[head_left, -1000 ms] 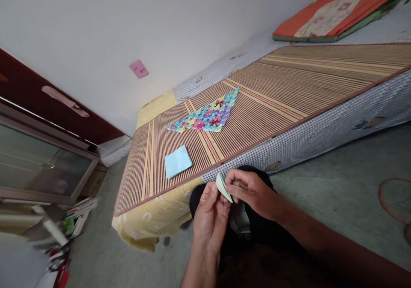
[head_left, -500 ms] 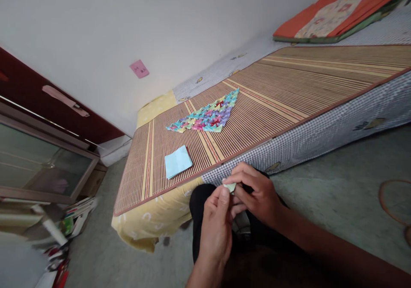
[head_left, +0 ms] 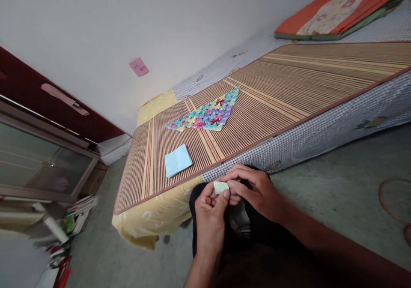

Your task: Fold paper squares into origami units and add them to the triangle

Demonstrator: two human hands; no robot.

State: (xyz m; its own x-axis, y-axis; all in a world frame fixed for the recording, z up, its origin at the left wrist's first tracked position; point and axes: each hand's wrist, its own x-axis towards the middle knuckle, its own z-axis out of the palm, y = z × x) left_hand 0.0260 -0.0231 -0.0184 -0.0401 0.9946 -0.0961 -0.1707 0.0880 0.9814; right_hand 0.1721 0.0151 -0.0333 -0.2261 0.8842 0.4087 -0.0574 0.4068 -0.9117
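Pale-green folded paper (head_left: 220, 188) lies between the two hands, its longer side running roughly crosswise. The left hand (head_left: 210, 215) has its grip pinched closed on it, thumb over the near corner; the right hand (head_left: 255, 189) curls against its right end, pinching or merely touching, I cannot tell.

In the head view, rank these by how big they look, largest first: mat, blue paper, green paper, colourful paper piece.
1. Mat
2. Colourful paper piece
3. Blue paper
4. Green paper, partly covered by the left hand, so its full size is unsure
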